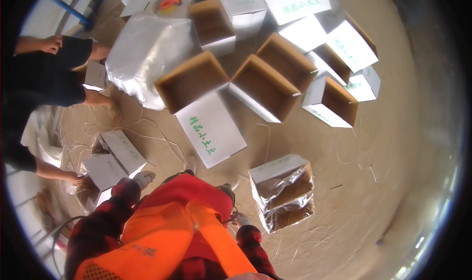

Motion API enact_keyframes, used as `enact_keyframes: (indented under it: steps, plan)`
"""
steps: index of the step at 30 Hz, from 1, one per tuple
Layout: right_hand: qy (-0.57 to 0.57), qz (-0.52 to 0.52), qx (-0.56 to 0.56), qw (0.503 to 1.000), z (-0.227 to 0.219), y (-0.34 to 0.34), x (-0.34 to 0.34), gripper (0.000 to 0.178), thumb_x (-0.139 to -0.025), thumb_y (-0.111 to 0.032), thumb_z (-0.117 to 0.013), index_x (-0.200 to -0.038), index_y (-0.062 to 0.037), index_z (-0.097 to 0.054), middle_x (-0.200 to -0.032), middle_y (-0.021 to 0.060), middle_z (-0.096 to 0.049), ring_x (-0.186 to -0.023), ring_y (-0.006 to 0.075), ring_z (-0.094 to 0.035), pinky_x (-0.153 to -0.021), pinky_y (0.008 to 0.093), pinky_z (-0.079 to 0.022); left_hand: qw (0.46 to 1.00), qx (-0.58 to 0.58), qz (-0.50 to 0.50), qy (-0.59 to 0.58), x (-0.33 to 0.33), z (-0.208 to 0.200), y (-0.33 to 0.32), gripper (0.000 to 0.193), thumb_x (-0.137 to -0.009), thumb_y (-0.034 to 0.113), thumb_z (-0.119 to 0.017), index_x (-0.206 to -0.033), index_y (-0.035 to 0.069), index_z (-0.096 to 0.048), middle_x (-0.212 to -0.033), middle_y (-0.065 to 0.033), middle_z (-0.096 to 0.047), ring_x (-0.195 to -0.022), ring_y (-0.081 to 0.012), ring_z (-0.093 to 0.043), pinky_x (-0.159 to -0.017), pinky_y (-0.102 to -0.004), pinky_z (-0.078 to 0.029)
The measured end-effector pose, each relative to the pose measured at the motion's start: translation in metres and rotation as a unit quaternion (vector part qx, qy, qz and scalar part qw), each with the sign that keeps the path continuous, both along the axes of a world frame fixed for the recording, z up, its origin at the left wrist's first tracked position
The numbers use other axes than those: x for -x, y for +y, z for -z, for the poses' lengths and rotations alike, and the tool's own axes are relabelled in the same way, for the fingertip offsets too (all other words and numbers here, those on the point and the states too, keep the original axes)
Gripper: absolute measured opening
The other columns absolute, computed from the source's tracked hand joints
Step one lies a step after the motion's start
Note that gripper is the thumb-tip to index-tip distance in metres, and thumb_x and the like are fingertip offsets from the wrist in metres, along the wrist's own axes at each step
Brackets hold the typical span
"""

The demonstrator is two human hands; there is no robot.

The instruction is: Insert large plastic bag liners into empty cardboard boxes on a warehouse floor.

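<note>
My left hand [144,178], in a pale glove, is at the near corner of a white carton [124,149], beside a second white carton [104,172]. Its fingers look loosely extended, and I see nothing held in them; whether it touches the carton I cannot tell. My right hand [241,219], also gloved, hangs low beside my body, left of a pair of cartons [280,165] lined with clear plastic film [287,189]. The fingers of that hand are small and partly hidden. Another person's hand [77,178] reaches to the left cartons' edge.
Open brown-lined cartons [192,81] and white cartons [293,4] crowd the far floor. A large clear plastic bundle [150,54] stands far left, near an orange tape dispenser [170,3]. Thin pale straps [162,138] litter the floor. Other people [46,68] are at the left.
</note>
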State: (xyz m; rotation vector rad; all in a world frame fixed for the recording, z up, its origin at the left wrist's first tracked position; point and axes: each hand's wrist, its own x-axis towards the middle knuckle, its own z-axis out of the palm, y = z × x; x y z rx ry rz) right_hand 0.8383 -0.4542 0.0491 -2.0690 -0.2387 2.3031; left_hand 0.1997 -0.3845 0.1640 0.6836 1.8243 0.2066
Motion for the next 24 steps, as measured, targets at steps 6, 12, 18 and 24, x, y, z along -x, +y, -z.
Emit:
enact_keyframes:
  steps: [6,12,18,24]
  plan:
    - [-0.161,-0.384,-0.142,0.898,0.105,0.246,0.002,0.037,-0.098,-0.035,-0.059,-0.121,-0.0088,-0.073,-0.105,0.0175,-0.077,-0.088,0.0299,-0.074,-0.076,0.0442,-0.058,0.987,0.154,-0.043,0.031,0.024,-0.026,-0.06,0.034,-0.101,0.031,-0.063,-0.122,0.008,-0.078,-0.111,-0.0107,-0.079,-0.097,-0.0216,-0.073,-0.089,-0.0364,-0.057]
    - [-0.359,-0.498,-0.29,0.734,0.217,0.576,0.067,0.046,-0.094,-0.037,-0.067,-0.132,-0.0122,-0.067,-0.12,0.0223,-0.074,-0.106,0.0412,-0.073,-0.09,0.0517,-0.059,0.954,0.29,0.045,0.067,-0.037,-0.016,-0.083,0.032,-0.098,0.032,-0.06,-0.113,0.011,-0.08,-0.113,-0.0208,-0.077,-0.11,-0.0359,-0.073,-0.099,-0.0441,-0.055]
    - [-0.344,-0.579,-0.434,0.598,0.326,0.743,0.126,0.049,-0.097,-0.026,-0.064,-0.144,-0.0129,-0.062,-0.132,0.0193,-0.071,-0.123,0.0391,-0.068,-0.107,0.051,-0.053,0.918,0.372,-0.041,0.132,-0.172,-0.013,-0.05,0.031,-0.099,0.03,-0.058,-0.112,0.011,-0.079,-0.114,-0.022,-0.076,-0.113,-0.0388,-0.071,-0.101,-0.046,-0.054]
    - [-0.302,-0.639,-0.321,0.631,0.415,0.764,0.091,0.035,-0.1,-0.03,-0.062,-0.127,-0.0086,-0.07,-0.125,0.0206,-0.073,-0.118,0.0402,-0.069,-0.101,0.0512,-0.055,0.913,0.361,-0.118,0.146,-0.217,0.007,-0.021,0.031,-0.099,0.029,-0.057,-0.111,0.01,-0.078,-0.113,-0.0215,-0.076,-0.114,-0.0391,-0.071,-0.102,-0.0464,-0.054]
